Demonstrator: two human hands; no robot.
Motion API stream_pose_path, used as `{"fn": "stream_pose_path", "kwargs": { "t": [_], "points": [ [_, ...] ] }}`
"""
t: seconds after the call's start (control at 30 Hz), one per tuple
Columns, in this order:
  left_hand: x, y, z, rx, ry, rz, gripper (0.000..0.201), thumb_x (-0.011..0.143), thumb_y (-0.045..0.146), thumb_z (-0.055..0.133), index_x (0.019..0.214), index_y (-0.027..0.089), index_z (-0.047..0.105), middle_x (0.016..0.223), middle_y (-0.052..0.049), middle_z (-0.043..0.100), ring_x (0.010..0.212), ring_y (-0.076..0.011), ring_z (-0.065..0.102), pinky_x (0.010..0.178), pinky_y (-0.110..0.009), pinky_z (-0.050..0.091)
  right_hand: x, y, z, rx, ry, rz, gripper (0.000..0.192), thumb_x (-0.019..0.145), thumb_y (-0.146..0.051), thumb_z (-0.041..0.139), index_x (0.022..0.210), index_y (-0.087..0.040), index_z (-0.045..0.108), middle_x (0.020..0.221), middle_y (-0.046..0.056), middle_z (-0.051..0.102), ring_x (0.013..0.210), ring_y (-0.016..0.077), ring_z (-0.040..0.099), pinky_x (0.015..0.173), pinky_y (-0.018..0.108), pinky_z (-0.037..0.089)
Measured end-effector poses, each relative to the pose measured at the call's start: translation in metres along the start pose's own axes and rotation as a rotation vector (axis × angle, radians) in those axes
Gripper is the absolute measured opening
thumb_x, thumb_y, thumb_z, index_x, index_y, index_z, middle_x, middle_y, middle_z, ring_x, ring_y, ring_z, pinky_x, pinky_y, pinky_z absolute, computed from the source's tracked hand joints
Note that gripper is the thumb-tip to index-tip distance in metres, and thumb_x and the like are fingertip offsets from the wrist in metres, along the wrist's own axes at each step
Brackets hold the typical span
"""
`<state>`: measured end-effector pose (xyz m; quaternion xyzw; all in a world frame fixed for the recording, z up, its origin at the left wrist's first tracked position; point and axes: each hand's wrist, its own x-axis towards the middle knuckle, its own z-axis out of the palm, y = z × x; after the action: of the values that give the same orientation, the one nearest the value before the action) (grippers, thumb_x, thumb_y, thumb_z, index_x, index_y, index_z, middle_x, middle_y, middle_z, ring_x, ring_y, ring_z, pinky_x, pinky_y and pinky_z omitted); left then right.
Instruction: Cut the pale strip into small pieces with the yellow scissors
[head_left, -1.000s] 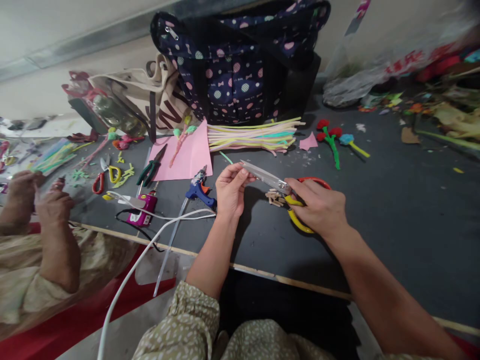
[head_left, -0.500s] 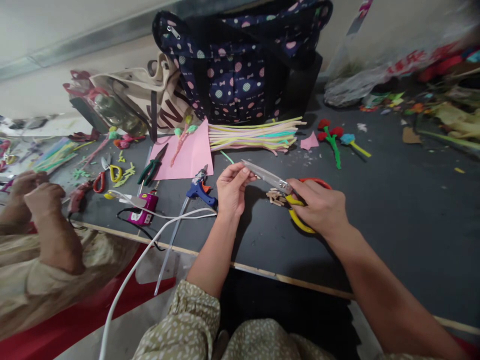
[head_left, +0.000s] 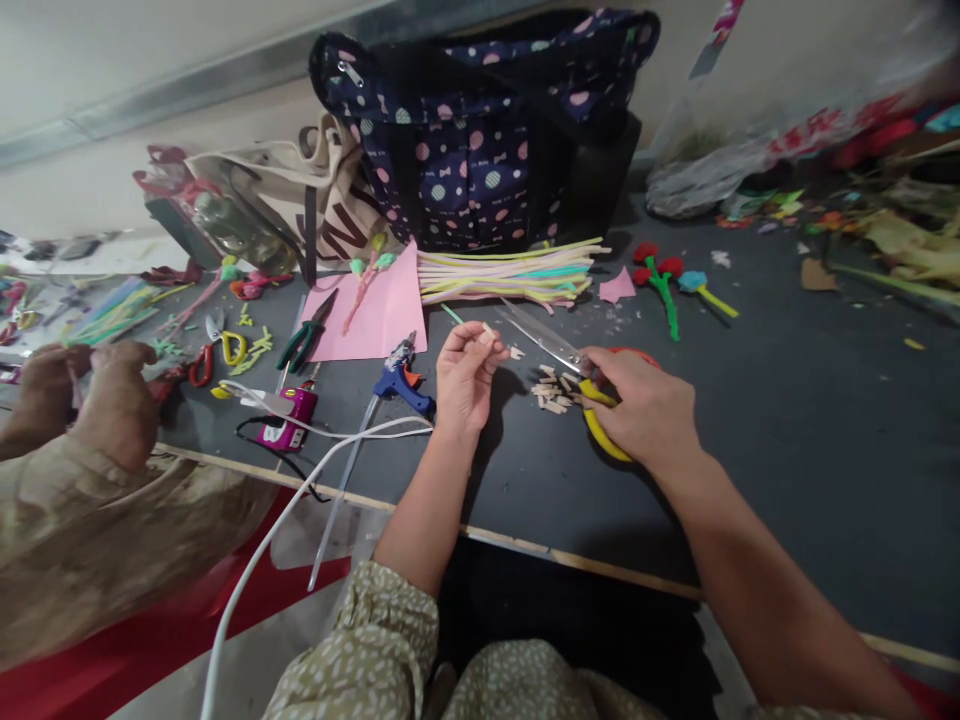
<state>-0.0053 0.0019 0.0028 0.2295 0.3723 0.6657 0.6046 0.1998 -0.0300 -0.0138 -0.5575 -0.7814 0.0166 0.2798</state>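
My left hand pinches a small beige strip between thumb and fingers; most of it is hidden by the hand. My right hand grips scissors with yellow and red handles. Their blades point left and sit a little to the right of my left fingertips, apart from the strip. Below the blades lies a pile of short beige cut pieces. One notched beige bit is just right of my left fingers. A thin green stem shows behind my left hand.
A bundle of pastel pipe cleaners lies beyond my hands, beside pink paper. To the left are a blue glue gun, green-handled pliers and a purple power strip. Fuzzy flowers lie right. A co-worker's hands are far left.
The scissors have drawn back from my left fingertips, and their blades look farther from the strip. A notched bit now shows beside my left hand. The co-worker's hands have shifted.
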Motion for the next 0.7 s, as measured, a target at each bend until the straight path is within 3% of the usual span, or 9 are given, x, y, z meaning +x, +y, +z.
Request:
{"fn": "stream_pose_path", "kwargs": {
  "t": [0.33,0.7],
  "points": [
    [0.0009,0.0017,-0.0011,-0.065,0.002,-0.028,0.022,0.067,0.015,0.078,0.083,0.019,0.063,0.074,0.006,0.064,0.067,-0.0045,0.063,0.069,-0.017,0.052,-0.0017,-0.0002,0.0029,-0.127,0.022,-0.082,0.033,0.081,-0.021,0.052,0.111,-0.026,0.064,0.087,-0.001,0.067,0.079,0.0132,0.058,0.059,0.026,0.030],
    [-0.0001,0.0017,0.0001,0.006,0.018,0.000,0.017,0.069,0.017,0.077,0.082,0.020,0.065,0.075,0.004,0.066,0.065,-0.0057,0.063,0.068,-0.019,0.053,-0.0036,0.0020,0.0053,-0.141,0.022,-0.093,0.036,0.079,-0.020,0.052,0.113,-0.026,0.064,0.088,0.000,0.067,0.078,0.0137,0.056,0.059,0.027,0.029]
  ]
}}
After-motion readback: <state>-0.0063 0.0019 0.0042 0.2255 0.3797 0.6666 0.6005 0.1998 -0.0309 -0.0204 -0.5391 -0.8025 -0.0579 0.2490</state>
